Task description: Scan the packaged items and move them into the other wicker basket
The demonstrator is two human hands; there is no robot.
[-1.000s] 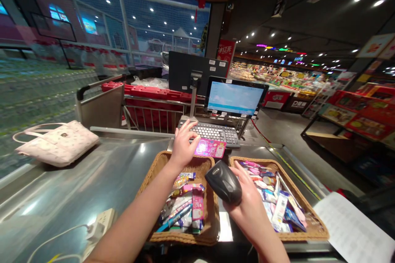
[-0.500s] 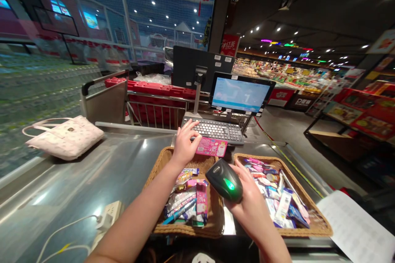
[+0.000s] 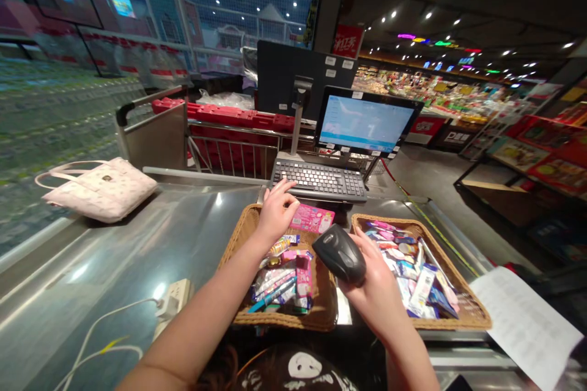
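Observation:
My left hand [image 3: 275, 214] reaches forward over the left wicker basket [image 3: 238, 250] and pinches the left end of a pink packet [image 3: 314, 218], held just in front of the black keyboard [image 3: 320, 181]. My right hand [image 3: 373, 284] is closed around a black handheld barcode scanner [image 3: 339, 253], which points toward the packet from between the two baskets. The left basket holds several small colourful packets [image 3: 279, 284]. The right wicker basket [image 3: 474, 314] is also full of small packets.
A lit monitor [image 3: 365, 123] stands behind the keyboard, with a dark screen back [image 3: 298, 76] behind it. A pale pink handbag [image 3: 101, 189] lies on the steel counter [image 3: 137, 256] at left. A white power strip [image 3: 173, 303] lies near me. A printed sheet [image 3: 527, 324] sits at right.
The scanner's green light, lit half a second ago, is off now. The pink glow on the packet a second ago is gone. Both hands stay almost where they were.

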